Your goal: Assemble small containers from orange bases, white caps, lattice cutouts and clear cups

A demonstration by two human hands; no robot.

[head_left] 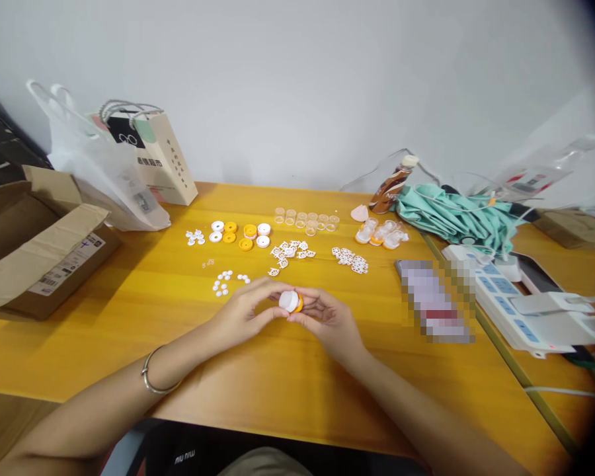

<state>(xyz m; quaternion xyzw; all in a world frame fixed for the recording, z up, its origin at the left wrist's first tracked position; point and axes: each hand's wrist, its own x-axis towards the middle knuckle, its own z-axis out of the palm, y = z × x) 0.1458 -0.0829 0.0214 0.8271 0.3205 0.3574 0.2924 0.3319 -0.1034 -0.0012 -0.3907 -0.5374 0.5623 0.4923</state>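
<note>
- Piece (288,302) at frame centre, just above the tabletop (129,344), held between both hands; white round face towards us, orange rim on its right.
- Left hand (252,307): thumb and fingertips pinching the piece's white side.
- Right hand (328,322): thumb and fingers pinching its orange side. Whether the two parts are fully seated, we cannot tell.
- Right of centre, a cluster of clear-topped units (377,233) on orange and white bases; we take these as done.
- Left of centre, white and orange caps (250,230), apart from one another; upper centre, clear cups (312,219). We count both as left to do.
- Also loose: white lattices (291,250) at centre, studs (195,236) and small discs (224,286) towards the left.
- Our judgement: partway along, one unit in hand, several sets of parts unused.
</note>
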